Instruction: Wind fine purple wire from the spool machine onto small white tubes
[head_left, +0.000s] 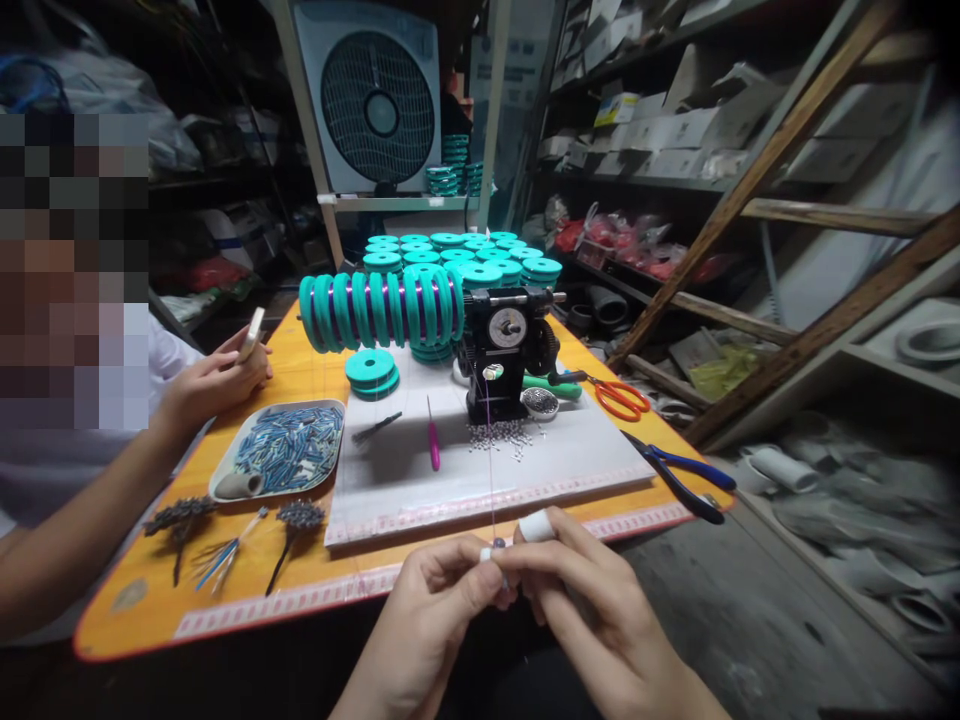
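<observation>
At the near edge of the orange table (315,585): left hand (427,620) and right hand (592,610) pinched together on a thin purple wire (490,470) from the black winding machine (506,350). Loose silver beads (499,435) on the white mat (480,470), many teal spools (382,305) wound; co-worker's hand (217,375) at left edge.

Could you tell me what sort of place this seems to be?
Probably a small craft workshop or storeroom: teal spools stacked on an orange table, a black winding machine, and cluttered shelves of boxes all around.
</observation>
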